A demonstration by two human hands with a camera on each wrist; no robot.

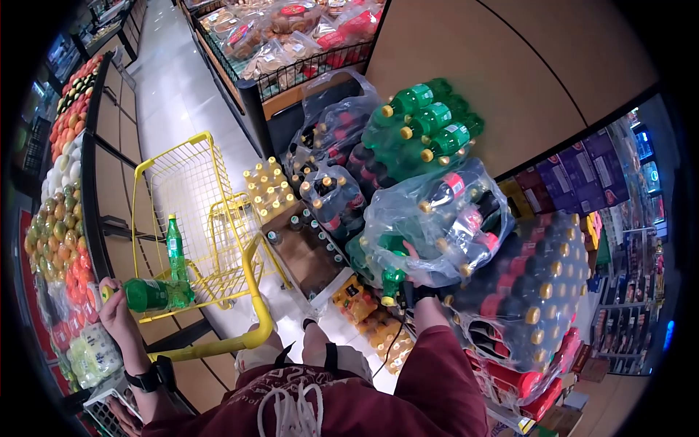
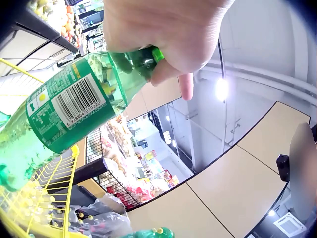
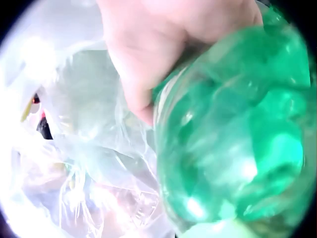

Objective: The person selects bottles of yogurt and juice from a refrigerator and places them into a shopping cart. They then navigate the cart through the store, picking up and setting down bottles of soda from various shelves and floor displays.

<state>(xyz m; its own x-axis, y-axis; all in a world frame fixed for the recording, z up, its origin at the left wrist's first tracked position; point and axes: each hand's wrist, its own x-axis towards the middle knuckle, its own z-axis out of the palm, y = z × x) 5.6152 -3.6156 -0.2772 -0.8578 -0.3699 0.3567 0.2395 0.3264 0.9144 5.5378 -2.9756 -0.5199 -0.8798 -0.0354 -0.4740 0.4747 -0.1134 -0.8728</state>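
My left hand (image 1: 115, 300) grips a green soda bottle (image 1: 154, 293) by the neck and holds it sideways over the near rim of the yellow cart (image 1: 256, 271). In the left wrist view the fingers (image 2: 163, 39) wrap the neck of that bottle (image 2: 69, 106), whose barcode label faces the camera. A second green bottle (image 1: 175, 246) stands upright inside the cart. My right hand (image 1: 416, 271) holds another green bottle (image 1: 393, 277) at the torn plastic wrap (image 1: 437, 218) of a bottle pack. In the right wrist view that bottle (image 3: 233, 139) fills the frame, with the hand (image 3: 163, 44) around it and wrap (image 3: 84, 163) behind.
Shrink-wrapped packs of green bottles (image 1: 426, 127) and dark soda bottles (image 1: 531, 291) are stacked to the right. Yellow-capped bottles (image 1: 271, 188) stand on the floor ahead. A fruit display (image 1: 62, 189) lines the left side. A bread rack (image 1: 291, 36) stands ahead.
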